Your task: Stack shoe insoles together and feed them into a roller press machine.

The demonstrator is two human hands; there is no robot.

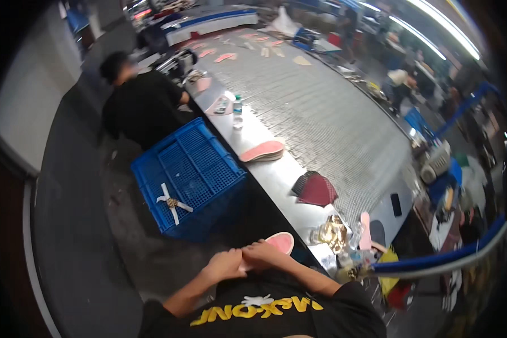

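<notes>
In front of my chest I hold a pink shoe insole [281, 243] with a pale rim. One rounded end of it sticks out past my right hand [265, 256], whose fingers are closed around it. My left hand [224, 265] is closed at the insole's other end, right beside the right hand. Most of the insole's middle is covered by my fingers. Ahead of my hands, on the metal edge of the conveyor table, lies a stack of similar pink insoles [263, 151].
A blue plastic crate [211, 163] with white strips on it stands left of the table. Beyond it is a person in black [143, 104]. Along the table edge are a water bottle [238, 112], maroon cap-like pieces [318, 190] and gold wrapping [335, 232]. A blue rail [445, 263] crosses at right.
</notes>
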